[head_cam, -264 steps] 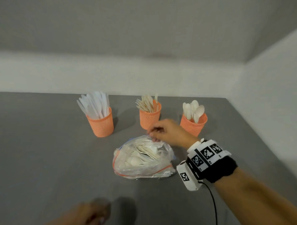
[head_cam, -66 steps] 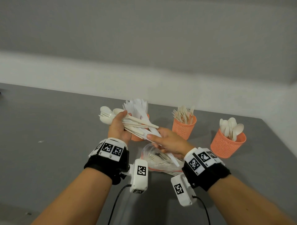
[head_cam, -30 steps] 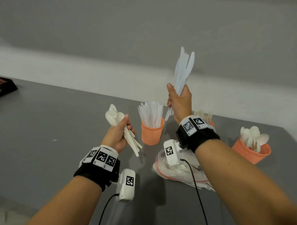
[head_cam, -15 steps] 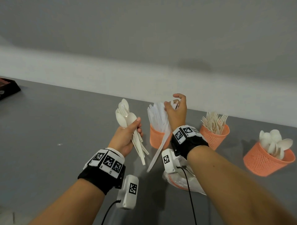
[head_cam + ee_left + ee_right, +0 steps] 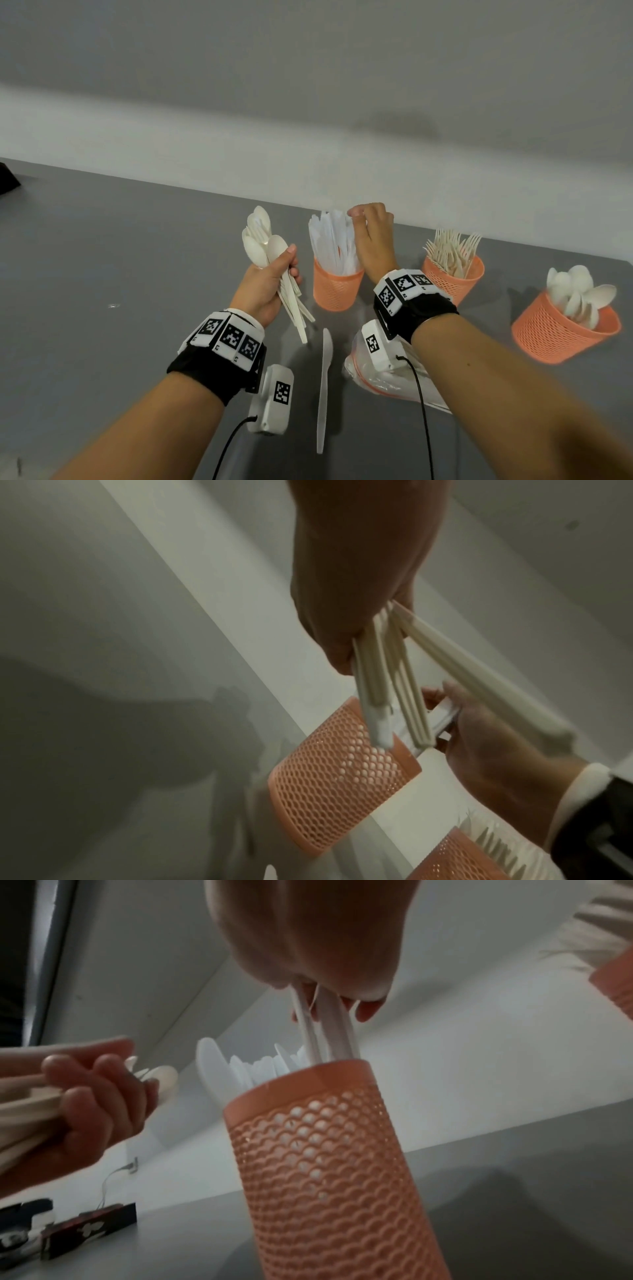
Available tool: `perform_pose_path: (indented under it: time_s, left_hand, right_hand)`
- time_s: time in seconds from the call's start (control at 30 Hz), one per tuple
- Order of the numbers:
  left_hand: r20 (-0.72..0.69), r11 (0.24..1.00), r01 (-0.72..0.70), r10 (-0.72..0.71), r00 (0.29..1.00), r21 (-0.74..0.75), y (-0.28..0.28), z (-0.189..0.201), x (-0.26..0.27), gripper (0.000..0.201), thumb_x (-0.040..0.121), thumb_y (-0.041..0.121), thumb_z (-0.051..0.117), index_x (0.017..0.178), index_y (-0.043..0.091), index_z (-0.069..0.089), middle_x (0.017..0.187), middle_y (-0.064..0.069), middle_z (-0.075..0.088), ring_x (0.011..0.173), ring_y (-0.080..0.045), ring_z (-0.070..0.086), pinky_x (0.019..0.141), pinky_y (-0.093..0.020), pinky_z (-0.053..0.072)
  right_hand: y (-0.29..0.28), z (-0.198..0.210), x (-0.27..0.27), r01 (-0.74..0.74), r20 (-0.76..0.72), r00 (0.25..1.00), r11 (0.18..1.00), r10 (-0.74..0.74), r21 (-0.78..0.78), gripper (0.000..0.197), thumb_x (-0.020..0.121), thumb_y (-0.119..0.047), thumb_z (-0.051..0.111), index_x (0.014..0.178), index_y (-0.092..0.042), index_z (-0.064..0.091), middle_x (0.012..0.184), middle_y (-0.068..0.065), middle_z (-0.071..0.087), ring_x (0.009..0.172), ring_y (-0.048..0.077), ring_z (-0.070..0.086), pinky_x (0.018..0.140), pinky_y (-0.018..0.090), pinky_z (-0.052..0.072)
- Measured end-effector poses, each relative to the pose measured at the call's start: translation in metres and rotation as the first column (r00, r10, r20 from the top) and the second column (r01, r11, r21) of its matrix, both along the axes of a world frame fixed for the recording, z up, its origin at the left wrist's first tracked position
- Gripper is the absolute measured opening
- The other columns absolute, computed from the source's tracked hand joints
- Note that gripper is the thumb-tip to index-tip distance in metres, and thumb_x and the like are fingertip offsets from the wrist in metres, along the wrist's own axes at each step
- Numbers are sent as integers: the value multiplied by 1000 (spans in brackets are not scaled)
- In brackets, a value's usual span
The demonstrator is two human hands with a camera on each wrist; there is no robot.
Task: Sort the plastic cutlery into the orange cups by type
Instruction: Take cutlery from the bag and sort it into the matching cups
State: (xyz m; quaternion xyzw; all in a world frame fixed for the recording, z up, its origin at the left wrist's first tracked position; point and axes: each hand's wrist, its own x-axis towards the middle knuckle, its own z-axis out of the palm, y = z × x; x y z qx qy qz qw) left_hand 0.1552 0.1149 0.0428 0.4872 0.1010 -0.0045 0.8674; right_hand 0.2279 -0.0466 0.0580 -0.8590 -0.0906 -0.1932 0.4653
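Over the knife cup (image 5: 337, 286), the right hand (image 5: 373, 240) is pinching white knives (image 5: 330, 240) standing in it. The left hand (image 5: 270, 284) is gripping a bundle of spoons (image 5: 262, 240) beside it. One loose knife (image 5: 323, 387) is lying on the grey table (image 5: 102, 308), near the plastic bag (image 5: 387, 380).

The grey bench (image 5: 102, 260) carries three orange cups (image 5: 334, 287) in a row, a loose white knife (image 5: 323, 387) lying flat, and a clear plastic bag (image 5: 387, 380) beside it.
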Motion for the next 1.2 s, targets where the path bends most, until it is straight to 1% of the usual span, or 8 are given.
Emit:
perform_pose_path:
  time_s: [0.1, 0.2, 0.33, 0.43, 0.57, 0.67, 0.87, 1.2]
  left_hand:
    - [5, 1000, 9, -9, 1000, -5, -1, 2, 1, 15, 90, 18, 59, 77, 13, 53, 56, 5, 50, 47, -4, 48, 53, -19, 51]
    - [2, 1000, 22, -22, 1000, -7, -1, 2, 2, 15, 90, 18, 59, 77, 13, 52, 57, 4, 49, 48, -5, 48, 53, -20, 51]
    - [-23, 1000, 3, -3, 1000, -8, 4, -2, 1, 17, 90, 20, 59, 76, 14, 51, 57, 4, 48, 50, -7, 47, 53, -20, 50]
    - [-30, 999, -30, 30, 999, -12, 6, -3, -1, 17, 91, 18, 58, 76, 14, 50, 57, 4, 47, 49, -7, 46, 51, -19, 49]
    - [-34, 998, -54, 54, 998, -20, 8, -6, -3, 16, 91, 17, 57, 77, 14, 50, 56, 5, 47, 46, -5, 47, 50, -19, 49]
    - [-48, 1000, -11, 10, 999, -18, 7, -8, -7, 15, 90, 17, 59, 77, 14, 51, 57, 4, 47, 49, -6, 47, 51, -20, 50]
    - [-44, 985, 169, -171, 984, -45, 3, -3, -18, 5, 89, 6, 57, 85, 9, 55, 58, 1, 54, 51, -8, 54, 55, -21, 53]
    - [0, 954, 296, -297, 955, -52, -1, 10, -30, 9, 92, 11, 51, 91, 14, 60, 67, 1, 64, 52, -9, 57, 54, -23, 53]
  right_hand:
    - [-3, -2, -2, -51, -98, 995, 967, 27, -249, 31, 97, -28, 42, 120, -14, 56, 129, 6, 43, 121, 21, 34, 108, 39, 26]
    - [-6, 13, -12, -44, -22, 999, 977, 40, -210, 62, 85, -45, 59, 137, -20, 37, 137, 6, 36, 125, 20, 32, 105, 36, 25]
    - [-7, 32, -33, 51, 200, 979, 997, -38, -59, 25, 84, -20, 62, 105, -8, 56, 97, 3, 52, 87, 16, 50, 79, 33, 44]
    - [0, 23, -57, -176, -153, 976, 975, 155, -136, 11, 85, -14, 58, 74, -14, 56, 63, -4, 50, 64, 14, 47, 64, 27, 39]
    - [12, -16, -87, -551, -600, 765, 720, 234, -422, 17, 87, -17, 58, 74, -6, 55, 66, 5, 51, 67, 20, 52, 52, 23, 36]
    - [20, -40, -97, -587, -692, 718, 595, 70, -548, 23, 84, -16, 65, 97, 2, 60, 88, 13, 61, 87, 28, 63, 66, 31, 46]
    - [34, -54, -101, -433, -681, 727, 713, -86, -552, 25, 85, -6, 60, 110, -2, 60, 111, 13, 64, 107, 29, 62, 79, 30, 46]
    - [34, -70, -113, -342, -519, 847, 630, -115, -697, 33, 95, -23, 47, 122, -4, 48, 124, 15, 57, 113, 28, 58, 91, 35, 47]
